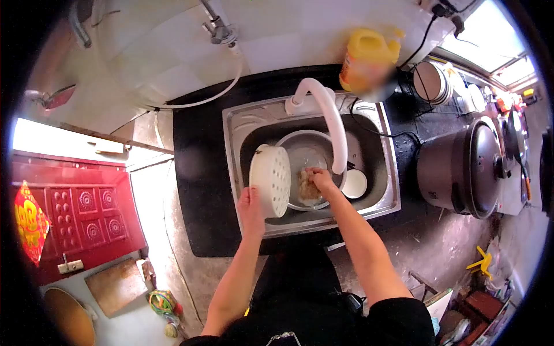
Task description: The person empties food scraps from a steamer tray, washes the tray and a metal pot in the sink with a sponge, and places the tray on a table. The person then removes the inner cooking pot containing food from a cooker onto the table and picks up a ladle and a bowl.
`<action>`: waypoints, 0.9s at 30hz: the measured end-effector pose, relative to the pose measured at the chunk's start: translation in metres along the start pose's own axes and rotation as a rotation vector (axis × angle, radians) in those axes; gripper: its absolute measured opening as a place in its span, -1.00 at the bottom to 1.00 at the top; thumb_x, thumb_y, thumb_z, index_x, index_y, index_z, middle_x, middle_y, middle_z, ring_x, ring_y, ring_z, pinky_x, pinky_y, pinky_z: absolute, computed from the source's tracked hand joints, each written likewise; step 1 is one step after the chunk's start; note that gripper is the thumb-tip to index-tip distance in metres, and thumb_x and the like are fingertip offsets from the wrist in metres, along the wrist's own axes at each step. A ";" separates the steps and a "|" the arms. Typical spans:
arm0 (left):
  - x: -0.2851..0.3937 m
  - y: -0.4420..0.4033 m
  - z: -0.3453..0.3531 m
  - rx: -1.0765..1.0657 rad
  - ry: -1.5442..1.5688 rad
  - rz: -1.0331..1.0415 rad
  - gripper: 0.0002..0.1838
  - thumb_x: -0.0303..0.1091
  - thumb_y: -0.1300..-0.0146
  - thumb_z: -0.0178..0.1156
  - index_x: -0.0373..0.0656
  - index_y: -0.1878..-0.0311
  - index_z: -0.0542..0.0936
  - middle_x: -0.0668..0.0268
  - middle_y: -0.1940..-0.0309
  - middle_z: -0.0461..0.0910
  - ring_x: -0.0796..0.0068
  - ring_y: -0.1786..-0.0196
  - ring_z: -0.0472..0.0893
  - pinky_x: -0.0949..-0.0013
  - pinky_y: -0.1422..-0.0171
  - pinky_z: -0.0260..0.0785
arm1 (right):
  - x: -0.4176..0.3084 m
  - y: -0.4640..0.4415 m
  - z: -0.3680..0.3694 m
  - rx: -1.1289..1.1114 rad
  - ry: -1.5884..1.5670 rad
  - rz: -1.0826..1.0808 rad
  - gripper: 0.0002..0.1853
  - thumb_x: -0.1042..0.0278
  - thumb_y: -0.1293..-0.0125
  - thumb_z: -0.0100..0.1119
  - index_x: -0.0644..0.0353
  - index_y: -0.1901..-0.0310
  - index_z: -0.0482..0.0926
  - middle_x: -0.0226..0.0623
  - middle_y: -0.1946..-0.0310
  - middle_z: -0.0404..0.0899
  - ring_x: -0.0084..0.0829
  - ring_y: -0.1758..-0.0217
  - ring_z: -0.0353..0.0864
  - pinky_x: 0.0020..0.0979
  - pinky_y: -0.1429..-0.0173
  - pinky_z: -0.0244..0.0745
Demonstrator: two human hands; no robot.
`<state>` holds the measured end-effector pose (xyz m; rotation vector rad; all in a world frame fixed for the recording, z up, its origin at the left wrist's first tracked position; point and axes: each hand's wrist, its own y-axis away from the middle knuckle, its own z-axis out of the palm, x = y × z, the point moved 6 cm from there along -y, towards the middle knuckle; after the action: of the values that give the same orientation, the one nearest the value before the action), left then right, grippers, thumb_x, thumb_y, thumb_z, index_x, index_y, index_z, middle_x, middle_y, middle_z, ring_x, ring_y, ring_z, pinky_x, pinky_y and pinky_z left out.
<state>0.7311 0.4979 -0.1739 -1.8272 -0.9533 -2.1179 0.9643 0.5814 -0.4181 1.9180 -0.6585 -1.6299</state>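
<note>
My left hand grips the rim of a white round colander with holes in its base. The colander is tilted on its side over the left part of the sink. Within the sink is a metal basin, partly behind the colander. My right hand is closed on a crumpled tan scrubber, low in the basin; whether it is loofah or cloth I cannot make out. A small white bowl sits to the right of the basin.
A thick white faucet arches over the basin. Behind the sink stands a yellow jug. A large rice cooker is on the counter at right, with stacked bowls in a rack beyond it. A black cord crosses the counter.
</note>
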 end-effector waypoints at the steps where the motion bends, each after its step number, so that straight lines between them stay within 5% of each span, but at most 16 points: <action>1: 0.003 0.003 0.003 -0.022 -0.063 0.042 -0.67 -0.20 -0.44 0.01 -0.20 0.43 0.46 0.56 0.53 0.38 0.78 0.42 0.28 0.53 0.39 0.19 | -0.034 0.036 -0.001 -0.094 -0.187 0.035 -0.54 0.51 -0.12 0.10 0.22 -0.13 0.49 -0.24 0.09 0.57 -0.34 0.02 0.54 -0.36 -0.10 0.41; 2: 0.005 0.003 0.007 -0.032 -0.127 0.058 -0.68 -0.22 -0.43 0.00 -0.21 0.43 0.46 0.50 0.55 0.41 0.70 0.45 0.31 0.48 0.40 0.20 | -0.075 0.075 -0.003 -0.185 -0.370 0.069 -0.58 0.55 -0.15 0.04 0.20 -0.10 0.52 -0.32 0.09 0.58 -0.42 -0.01 0.53 -0.44 -0.12 0.38; 5: 0.010 0.003 0.030 -0.091 -0.339 0.152 -0.71 -0.25 -0.41 0.01 -0.25 0.38 0.46 0.36 0.56 0.45 0.56 0.47 0.37 0.40 0.36 0.24 | -0.174 0.188 -0.008 -0.149 -0.304 -0.357 -0.52 0.59 -0.06 0.03 0.20 -0.09 0.53 -0.33 0.08 0.56 -0.39 -0.03 0.52 -0.42 -0.16 0.38; 7: 0.005 0.003 0.048 -0.143 -0.508 0.280 -0.74 -0.26 -0.40 0.04 -0.28 0.30 0.48 0.36 0.50 0.45 0.59 0.40 0.35 0.43 0.28 0.27 | -0.222 0.247 0.003 0.155 0.213 -0.938 -0.49 0.61 -0.02 -0.02 0.21 -0.10 0.52 -0.30 0.11 0.56 -0.31 -0.02 0.54 -0.39 -0.19 0.37; 8: 0.001 0.011 0.054 -0.148 -0.391 0.394 -0.71 -0.24 -0.38 0.05 -0.29 0.35 0.43 0.25 0.56 0.39 0.51 0.45 0.30 0.37 0.33 0.25 | -0.233 0.258 0.017 0.153 0.344 -1.021 -0.54 0.62 -0.07 -0.06 0.24 -0.06 0.54 -0.18 0.08 0.55 -0.16 -0.03 0.55 -0.34 -0.18 0.40; 11: 0.022 0.017 0.051 -0.127 -0.549 0.313 -0.72 -0.21 -0.33 0.08 -0.25 0.39 0.46 -0.01 0.53 0.47 -0.09 0.45 0.44 0.13 0.38 0.27 | -0.222 0.194 0.017 -0.008 0.279 -0.997 -0.54 0.48 -0.13 0.04 0.17 -0.14 0.48 -0.05 -0.10 0.41 -0.09 -0.17 0.43 -0.21 -0.22 0.36; 12: 0.029 0.024 0.047 -0.164 -0.547 0.285 -0.71 -0.20 -0.32 0.09 -0.25 0.38 0.47 0.03 0.58 0.43 0.12 0.52 0.44 0.20 0.38 0.29 | -0.230 0.175 0.010 -0.007 0.310 -0.814 -0.61 0.45 -0.18 0.01 0.19 -0.07 0.54 -0.03 0.02 0.48 -0.11 -0.09 0.50 -0.21 -0.13 0.42; 13: 0.030 0.026 0.040 -0.156 -0.533 0.272 -0.71 -0.20 -0.32 0.10 -0.25 0.38 0.48 0.06 0.60 0.40 0.22 0.53 0.42 0.23 0.39 0.28 | -0.227 0.147 0.007 0.097 0.427 -0.849 -0.68 0.44 -0.21 -0.01 0.27 0.01 0.58 -0.09 0.23 0.57 -0.15 0.07 0.58 -0.22 -0.01 0.48; 16: 0.024 0.019 0.019 -0.133 -0.487 0.236 -0.70 -0.20 -0.36 0.09 -0.25 0.37 0.49 0.25 0.65 0.34 0.57 0.52 0.32 0.37 0.42 0.22 | -0.240 0.131 -0.002 -0.024 0.390 -0.625 -0.67 0.36 -0.20 -0.04 0.17 0.07 0.65 -0.06 0.25 0.67 -0.17 0.11 0.65 -0.30 -0.06 0.47; 18: 0.021 0.013 -0.002 -0.094 -0.365 0.216 -0.69 -0.21 -0.38 0.07 -0.26 0.38 0.47 0.32 0.66 0.35 0.61 0.51 0.30 0.42 0.43 0.21 | -0.207 0.095 -0.012 0.019 0.313 -0.451 -0.66 0.32 -0.22 -0.01 0.15 0.01 0.62 -0.07 0.18 0.65 -0.21 0.08 0.65 -0.31 -0.06 0.46; 23: 0.047 0.008 -0.010 -0.124 -0.439 0.210 -0.72 -0.23 -0.42 0.03 -0.24 0.35 0.44 0.38 0.60 0.33 0.65 0.46 0.27 0.47 0.39 0.20 | -0.081 0.006 -0.018 0.095 0.728 -0.775 -0.47 0.06 -0.31 0.09 0.16 -0.24 0.41 -0.07 -0.16 0.48 -0.14 -0.01 0.61 -0.31 -0.07 0.46; 24: 0.040 0.007 -0.003 -0.202 -0.383 0.261 -0.74 -0.22 -0.40 0.05 -0.23 0.31 0.46 0.29 0.52 0.44 0.51 0.43 0.40 0.40 0.33 0.27 | -0.121 0.058 -0.019 -0.089 0.343 -0.393 -0.32 -0.06 -0.30 0.13 0.20 -0.32 0.28 -0.07 -0.25 0.36 -0.12 -0.08 0.56 -0.28 -0.03 0.53; 27: -0.001 0.011 0.038 -0.381 -0.560 0.523 -0.84 -0.33 -0.32 0.05 -0.22 0.31 0.50 0.19 0.38 0.54 0.22 0.30 0.54 0.26 0.21 0.38 | -0.172 0.161 -0.022 -0.575 -0.271 0.126 -0.31 -0.03 -0.28 0.18 0.23 -0.31 0.27 -0.08 -0.16 0.42 -0.20 -0.03 0.58 -0.23 0.04 0.60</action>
<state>0.7681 0.5103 -0.1694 -2.5728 -0.0890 -1.5628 0.9555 0.5793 -0.1820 1.2379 -0.3449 -1.7722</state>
